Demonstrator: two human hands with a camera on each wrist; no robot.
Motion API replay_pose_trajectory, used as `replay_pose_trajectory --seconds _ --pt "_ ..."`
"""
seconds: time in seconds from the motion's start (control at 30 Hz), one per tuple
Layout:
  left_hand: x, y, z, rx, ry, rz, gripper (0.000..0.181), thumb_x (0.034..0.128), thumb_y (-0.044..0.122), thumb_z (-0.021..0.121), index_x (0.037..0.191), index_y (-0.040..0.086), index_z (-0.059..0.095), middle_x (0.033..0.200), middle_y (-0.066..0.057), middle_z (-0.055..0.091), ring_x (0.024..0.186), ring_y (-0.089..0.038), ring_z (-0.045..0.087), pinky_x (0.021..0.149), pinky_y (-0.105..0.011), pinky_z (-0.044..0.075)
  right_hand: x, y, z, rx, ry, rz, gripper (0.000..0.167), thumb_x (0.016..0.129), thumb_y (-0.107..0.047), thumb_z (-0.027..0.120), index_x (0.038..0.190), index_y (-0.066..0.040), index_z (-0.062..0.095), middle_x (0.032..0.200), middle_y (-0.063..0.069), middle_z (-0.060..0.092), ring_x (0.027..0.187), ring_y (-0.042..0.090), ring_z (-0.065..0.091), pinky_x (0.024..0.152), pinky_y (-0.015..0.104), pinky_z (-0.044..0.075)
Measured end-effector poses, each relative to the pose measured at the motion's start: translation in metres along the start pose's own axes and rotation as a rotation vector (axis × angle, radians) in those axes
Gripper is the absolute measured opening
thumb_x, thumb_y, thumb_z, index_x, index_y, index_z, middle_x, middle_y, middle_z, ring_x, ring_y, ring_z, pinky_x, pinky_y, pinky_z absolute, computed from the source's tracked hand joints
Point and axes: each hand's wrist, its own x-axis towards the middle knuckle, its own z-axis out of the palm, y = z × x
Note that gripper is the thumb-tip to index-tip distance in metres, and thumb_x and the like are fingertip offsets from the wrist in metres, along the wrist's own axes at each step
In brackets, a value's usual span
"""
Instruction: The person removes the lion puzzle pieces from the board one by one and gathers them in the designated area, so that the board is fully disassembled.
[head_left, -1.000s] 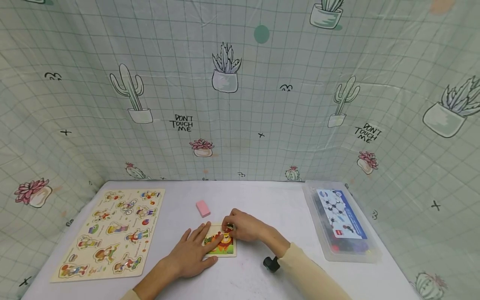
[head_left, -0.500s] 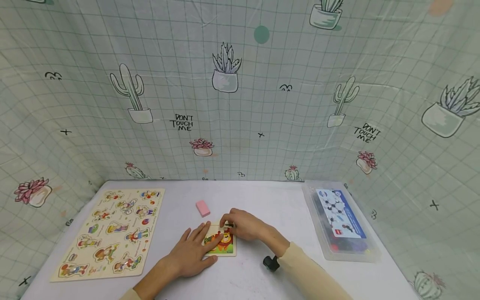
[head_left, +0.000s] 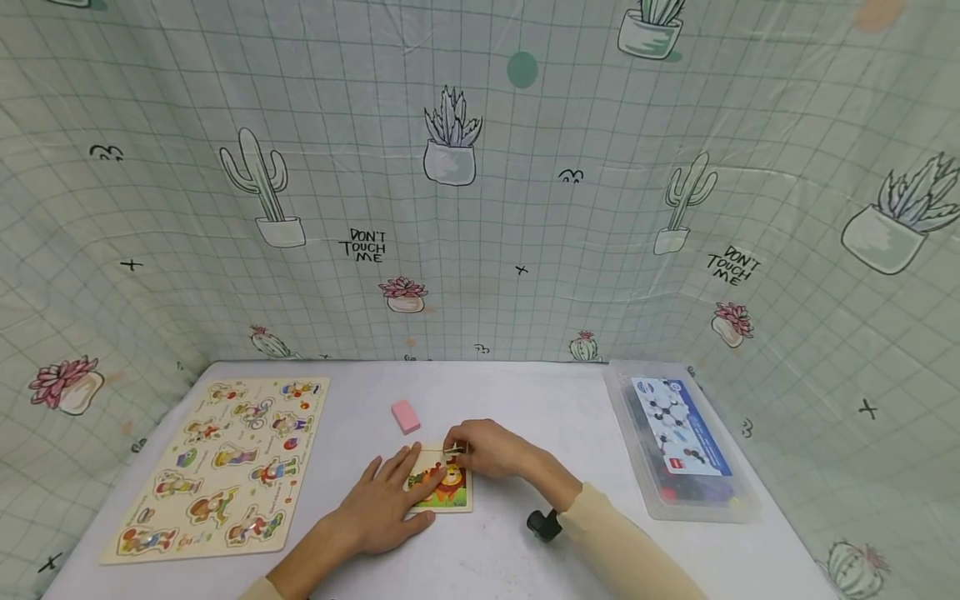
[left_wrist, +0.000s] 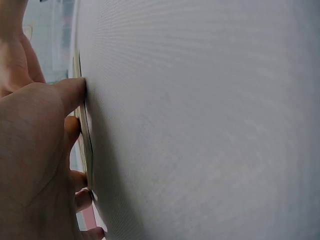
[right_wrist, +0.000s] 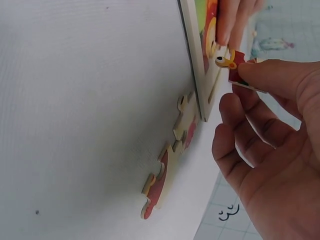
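Observation:
A small wooden jigsaw board [head_left: 467, 507] with a lion picture lies on the white table. My left hand [head_left: 381, 510] is spread flat over its left side, fingers reaching onto the picture, and hides part of it. In the left wrist view the thumb [left_wrist: 74, 92] rests by the board's near edge. My right hand [head_left: 491, 451] is above the top right corner. It pinches a red and yellow jigsaw piece [right_wrist: 236, 67] with an eye on it, held tilted above the board. Two loose jigsaw pieces [right_wrist: 187, 119] lie beside the board in the right wrist view.
A pink block [head_left: 406, 417] lies just behind the board. On the left is a large wooden puzzle board [head_left: 232, 479] with several figures. A clear plastic case [head_left: 678, 446] stands on the right. A patterned cloth [head_left: 517, 208] hangs behind the table.
The jigsaw piece has turned in my right fingers, so a pale edge now shows. The right hand has shifted only slightly. My left hand has stayed in place on the board.

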Motion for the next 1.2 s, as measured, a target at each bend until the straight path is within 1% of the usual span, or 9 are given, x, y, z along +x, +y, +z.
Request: replay_pose_trajectory --seconds 0.13,0.3,0.4,0.5,0.63,0.83,0.97,1.1,1.2 --pt "-0.001 0.001 -0.001 -0.002 -0.003 -0.004 0.06 0.1016 0.056 0.046 0.156 0.032 0.039 0.166 -0.018 0.019 0.152 -0.037 0.02 0.115 -0.066 0.021 -0.004 0.003 -0.005 0.055 0.012 0.009 0.016 0.098 -0.018 0.066 0.114 -0.019 0.07 0.106 -0.009 0.068 0.087 0.004 0.058 0.08 0.023 0.05" --pt "0.0 0.002 -0.001 0.001 -0.003 -0.009 0.06 0.1013 0.056 0.047 0.155 0.032 0.04 0.166 -0.018 0.019 0.152 -0.036 0.021 0.115 -0.065 0.021 -0.012 0.011 -0.014 0.102 0.03 0.018 0.019 0.098 -0.016 0.065 0.117 -0.017 0.069 0.099 -0.008 0.067 0.082 0.007 0.057 0.074 0.023 0.05" --pt "0.0 0.002 -0.001 0.01 0.001 -0.009 0.059 0.1012 0.056 0.047 0.155 0.032 0.041 0.166 -0.018 0.019 0.152 -0.036 0.021 0.115 -0.065 0.021 -0.018 0.018 -0.018 0.118 0.039 0.031 0.02 0.099 -0.016 0.065 0.118 -0.017 0.069 0.098 -0.008 0.067 0.079 0.007 0.057 0.07 0.023 0.051" --pt "0.0 0.002 0.0 0.012 0.004 -0.012 0.059 0.101 0.056 0.047 0.155 0.032 0.041 0.166 -0.018 0.02 0.152 -0.036 0.021 0.116 -0.065 0.021 -0.024 0.026 -0.023 0.123 0.058 0.048 0.02 0.099 -0.015 0.064 0.118 -0.016 0.07 0.1 -0.005 0.068 0.081 0.008 0.059 0.07 0.025 0.052" --pt "0.0 0.001 0.001 0.004 -0.001 -0.015 0.06 0.1009 0.057 0.047 0.155 0.033 0.041 0.166 -0.018 0.019 0.152 -0.036 0.021 0.116 -0.065 0.02 -0.033 0.036 -0.027 0.12 0.089 0.076 0.019 0.099 -0.014 0.063 0.116 -0.015 0.071 0.101 -0.004 0.069 0.087 0.009 0.059 0.074 0.028 0.052" --pt "0.002 -0.001 0.003 0.001 -0.005 -0.018 0.06 0.101 0.058 0.045 0.156 0.034 0.039 0.167 -0.017 0.017 0.153 -0.036 0.019 0.116 -0.064 0.019 -0.042 0.05 -0.03 0.118 0.112 0.116 0.019 0.099 -0.013 0.062 0.115 -0.011 0.073 0.101 -0.003 0.071 0.085 0.009 0.059 0.074 0.03 0.052" --pt "0.002 -0.002 0.003 0.001 -0.002 -0.015 0.06 0.1012 0.058 0.045 0.156 0.034 0.038 0.167 -0.017 0.017 0.153 -0.036 0.018 0.116 -0.065 0.018 -0.049 0.058 -0.031 0.107 0.108 0.145 0.02 0.099 -0.013 0.062 0.114 -0.01 0.075 0.101 -0.002 0.072 0.083 0.01 0.058 0.074 0.031 0.051" --pt "0.002 -0.002 0.004 0.003 -0.001 -0.011 0.06 0.1012 0.058 0.045 0.156 0.034 0.038 0.167 -0.018 0.017 0.153 -0.036 0.018 0.116 -0.065 0.019 -0.055 0.067 -0.034 0.088 0.089 0.166 0.02 0.098 -0.013 0.063 0.11 -0.009 0.077 0.1 -0.001 0.074 0.084 0.012 0.058 0.077 0.032 0.05" --pt "0.002 -0.002 0.004 0.005 0.0 -0.01 0.06 0.1012 0.058 0.045 0.156 0.034 0.038 0.167 -0.017 0.017 0.153 -0.036 0.018 0.116 -0.065 0.019 -0.06 0.072 -0.036 0.085 0.069 0.185 0.017 0.096 -0.013 0.064 0.106 -0.01 0.078 0.097 -0.003 0.074 0.083 0.012 0.057 0.075 0.032 0.05"
